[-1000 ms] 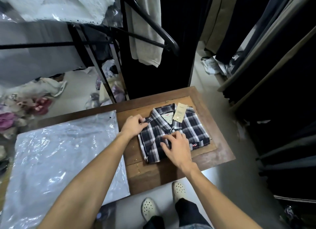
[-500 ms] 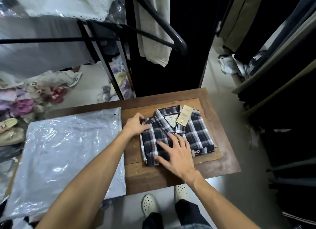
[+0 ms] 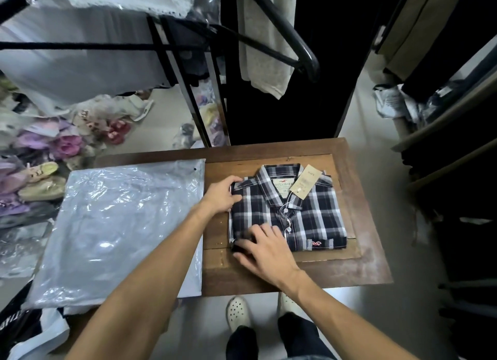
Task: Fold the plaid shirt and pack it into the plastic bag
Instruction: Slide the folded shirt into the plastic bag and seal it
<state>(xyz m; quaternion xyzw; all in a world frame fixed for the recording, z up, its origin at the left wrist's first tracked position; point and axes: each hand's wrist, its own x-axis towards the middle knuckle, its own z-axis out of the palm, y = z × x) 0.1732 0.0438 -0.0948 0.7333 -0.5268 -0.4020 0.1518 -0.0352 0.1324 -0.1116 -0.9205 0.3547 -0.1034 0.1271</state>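
**me:** Plaid shirt [image 3: 304, 212] is folded and sitting on the right half of the wood table [image 3: 363, 268], collar away from me, paper tag [image 3: 306, 181] lying on the collar.

**other:** where are your hands?

**me:** left hand [image 3: 222, 194] has its fingers curled round the shirt's upper left corner. Right hand [image 3: 265, 248] lies on the near left corner, fingers spread out flat, not gripping anything.

**other:** and the bag?

**me:** bag [image 3: 121, 230] lies flat on the table's left side, just beside the shirt, under my left forearm.
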